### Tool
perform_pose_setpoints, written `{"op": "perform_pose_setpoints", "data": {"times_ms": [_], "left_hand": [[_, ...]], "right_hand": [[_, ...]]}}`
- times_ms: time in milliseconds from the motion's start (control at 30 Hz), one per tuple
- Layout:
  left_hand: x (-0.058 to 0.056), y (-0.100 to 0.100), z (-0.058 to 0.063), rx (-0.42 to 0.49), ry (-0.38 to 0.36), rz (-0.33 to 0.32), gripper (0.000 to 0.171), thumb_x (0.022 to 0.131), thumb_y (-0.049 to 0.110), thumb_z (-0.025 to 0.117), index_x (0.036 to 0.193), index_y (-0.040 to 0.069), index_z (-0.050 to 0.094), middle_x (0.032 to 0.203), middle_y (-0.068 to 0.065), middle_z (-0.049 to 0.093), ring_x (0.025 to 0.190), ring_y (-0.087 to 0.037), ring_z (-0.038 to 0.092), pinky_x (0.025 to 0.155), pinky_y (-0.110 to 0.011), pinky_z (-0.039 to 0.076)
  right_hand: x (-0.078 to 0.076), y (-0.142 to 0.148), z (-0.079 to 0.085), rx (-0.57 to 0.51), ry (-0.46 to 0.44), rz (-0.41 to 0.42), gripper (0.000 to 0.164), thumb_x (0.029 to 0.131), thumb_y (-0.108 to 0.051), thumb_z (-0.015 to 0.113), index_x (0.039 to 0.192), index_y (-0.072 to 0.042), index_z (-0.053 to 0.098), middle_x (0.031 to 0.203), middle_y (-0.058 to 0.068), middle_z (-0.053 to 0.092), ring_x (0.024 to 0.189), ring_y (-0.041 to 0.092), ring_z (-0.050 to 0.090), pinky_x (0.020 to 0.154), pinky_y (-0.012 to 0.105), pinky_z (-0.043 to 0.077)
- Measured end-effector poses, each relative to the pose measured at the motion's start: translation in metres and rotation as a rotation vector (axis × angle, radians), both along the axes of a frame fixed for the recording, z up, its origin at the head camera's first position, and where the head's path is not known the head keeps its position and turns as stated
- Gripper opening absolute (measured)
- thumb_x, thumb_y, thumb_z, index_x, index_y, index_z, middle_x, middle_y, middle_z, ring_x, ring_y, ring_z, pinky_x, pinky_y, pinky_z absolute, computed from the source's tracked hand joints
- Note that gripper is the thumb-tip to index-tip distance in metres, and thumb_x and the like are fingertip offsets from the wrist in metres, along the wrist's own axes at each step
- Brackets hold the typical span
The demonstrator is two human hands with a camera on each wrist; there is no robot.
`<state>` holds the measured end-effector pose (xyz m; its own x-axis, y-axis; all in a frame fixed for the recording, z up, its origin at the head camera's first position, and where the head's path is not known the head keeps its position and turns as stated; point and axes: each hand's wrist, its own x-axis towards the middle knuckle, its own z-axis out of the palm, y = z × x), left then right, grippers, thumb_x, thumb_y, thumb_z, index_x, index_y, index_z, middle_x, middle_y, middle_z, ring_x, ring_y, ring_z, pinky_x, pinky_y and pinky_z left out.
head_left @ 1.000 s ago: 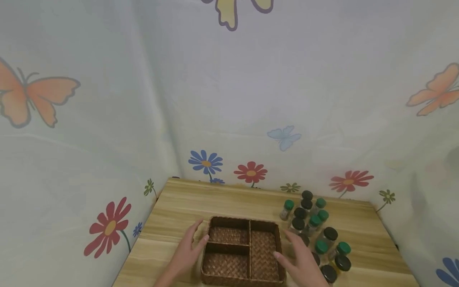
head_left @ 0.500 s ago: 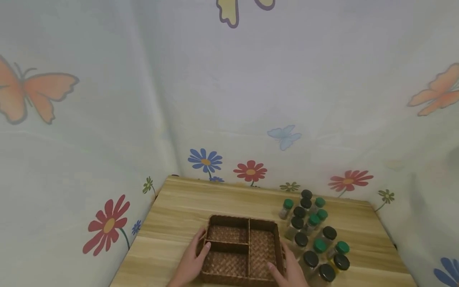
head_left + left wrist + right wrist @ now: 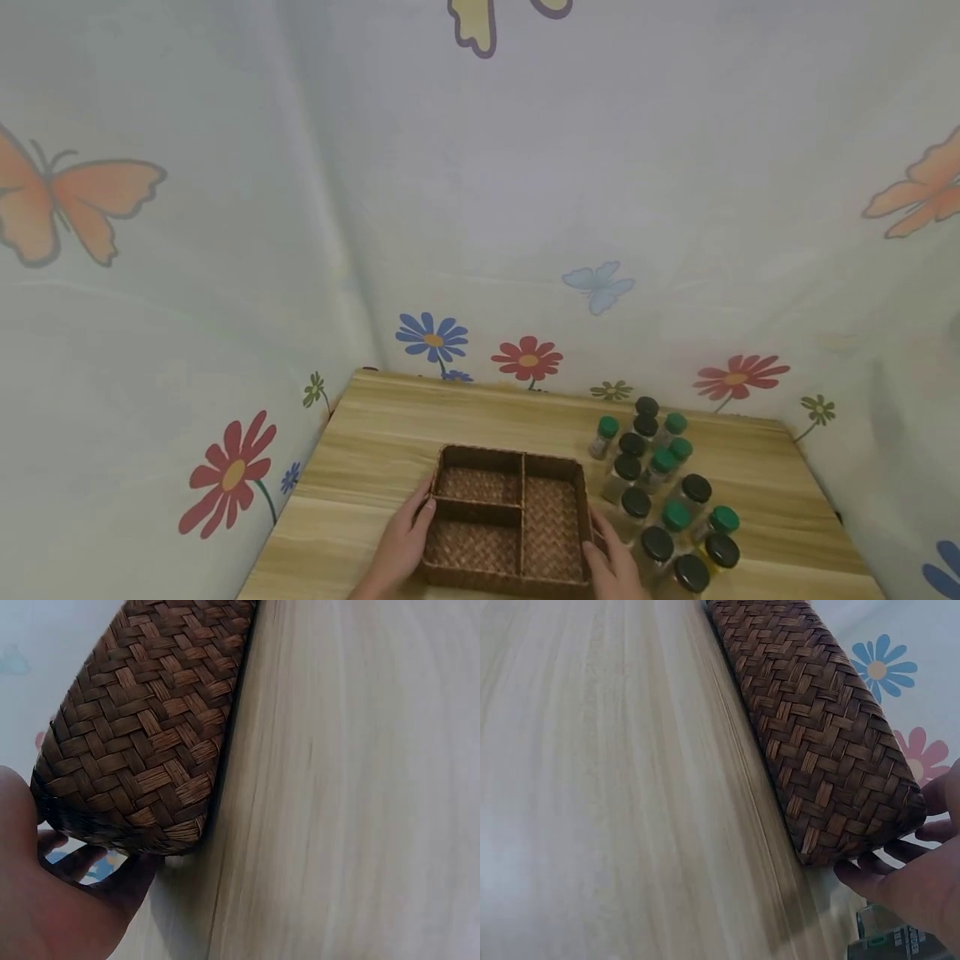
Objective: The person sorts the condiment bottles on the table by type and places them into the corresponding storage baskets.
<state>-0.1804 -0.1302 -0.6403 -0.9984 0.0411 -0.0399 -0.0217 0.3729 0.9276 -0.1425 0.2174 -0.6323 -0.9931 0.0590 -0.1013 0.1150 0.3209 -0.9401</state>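
Note:
A dark brown woven tray (image 3: 522, 505) with three compartments rests on the wooden table in the head view, nothing in its compartments. At its left end, my left hand (image 3: 401, 540) holds it, thumb at the rim and fingers along the outer wall. My right hand (image 3: 613, 557) grips the opposite end the same way. The left wrist view shows the tray's woven front wall (image 3: 142, 727) with the left hand (image 3: 67, 892) curled at its corner. In the right wrist view, the right hand's fingers (image 3: 862, 874) press the tray's other corner from outside.
Several glass jars with black lids and green lids (image 3: 676, 515) stand close together just right of the tray and right hand. The light wooden table (image 3: 420, 408) ends at a white curtain (image 3: 480, 208) printed with flowers and butterflies, which surrounds it on three sides.
Both hands have closed in from beside the tray onto its two ends. The right thumb has shifted from over the right compartment to the right rim. Jars look unmoved.

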Motion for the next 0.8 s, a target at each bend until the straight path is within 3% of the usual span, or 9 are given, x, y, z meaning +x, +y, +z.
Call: {"op": "perform_pose_setpoints", "data": {"times_ms": [167, 333, 500, 800], "left_hand": [[-0.011, -0.008, -0.002, 0.003, 0.041, 0.056, 0.053, 0.115, 0.028, 0.05, 0.163, 0.009, 0.042, 0.166, -0.017, 0.041, 0.152, -0.042, 0.036, 0.121, -0.06, 0.031], [-0.027, -0.016, -0.001, -0.007, 0.057, 0.086, 0.052, 0.115, 0.028, 0.048, 0.164, 0.013, 0.041, 0.166, -0.014, 0.041, 0.153, -0.041, 0.035, 0.123, -0.06, 0.029], [-0.042, -0.022, -0.002, -0.038, 0.076, 0.1, 0.051, 0.115, 0.027, 0.048, 0.164, 0.013, 0.041, 0.165, -0.014, 0.042, 0.152, -0.04, 0.037, 0.123, -0.059, 0.03], [-0.054, -0.021, -0.004, -0.035, 0.079, 0.103, 0.051, 0.116, 0.029, 0.047, 0.164, 0.013, 0.041, 0.166, -0.012, 0.042, 0.151, -0.04, 0.038, 0.121, -0.06, 0.032]], "right_hand": [[-0.014, -0.006, 0.005, 0.01, -0.016, 0.015, 0.053, 0.109, -0.005, 0.049, 0.161, -0.002, 0.042, 0.16, 0.028, 0.044, 0.138, 0.051, 0.052, 0.105, 0.056, 0.052], [-0.031, -0.017, 0.006, -0.04, 0.038, 0.048, 0.054, 0.109, -0.004, 0.049, 0.163, -0.005, 0.041, 0.164, 0.023, 0.042, 0.14, 0.049, 0.051, 0.108, 0.055, 0.051], [-0.044, -0.025, 0.002, -0.071, 0.084, 0.028, 0.053, 0.11, -0.004, 0.05, 0.162, -0.005, 0.041, 0.161, 0.024, 0.044, 0.14, 0.045, 0.051, 0.111, 0.052, 0.048], [-0.056, -0.024, -0.005, -0.122, 0.084, 0.024, 0.053, 0.11, -0.004, 0.051, 0.162, -0.005, 0.042, 0.161, 0.026, 0.044, 0.141, 0.045, 0.05, 0.113, 0.054, 0.046]]}}
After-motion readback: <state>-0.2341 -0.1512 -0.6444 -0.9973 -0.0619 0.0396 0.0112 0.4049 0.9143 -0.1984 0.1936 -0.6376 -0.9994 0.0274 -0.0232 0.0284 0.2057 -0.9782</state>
